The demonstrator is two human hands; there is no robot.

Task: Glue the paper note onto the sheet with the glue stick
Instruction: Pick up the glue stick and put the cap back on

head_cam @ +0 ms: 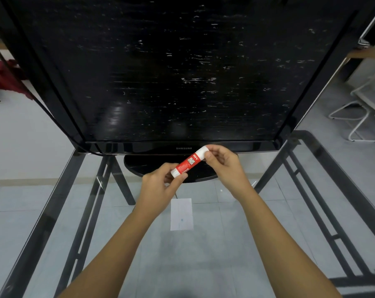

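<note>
A red and white glue stick [187, 162] is held slantwise above the glass table, its white cap pointing up and right. My left hand [158, 190] grips its lower white end. My right hand [223, 164] pinches the cap end between thumb and fingers. A small white paper sheet [181, 214] lies flat on the glass just below my hands, with a tiny blue dot on it. I cannot tell a separate note from the sheet.
A large black Samsung monitor [171, 72] stands close behind my hands, its round base [139, 166] on the glass table [203, 265]. The table's black metal frame [59, 201] runs along both sides. White wire chairs [361, 110] stand at the right.
</note>
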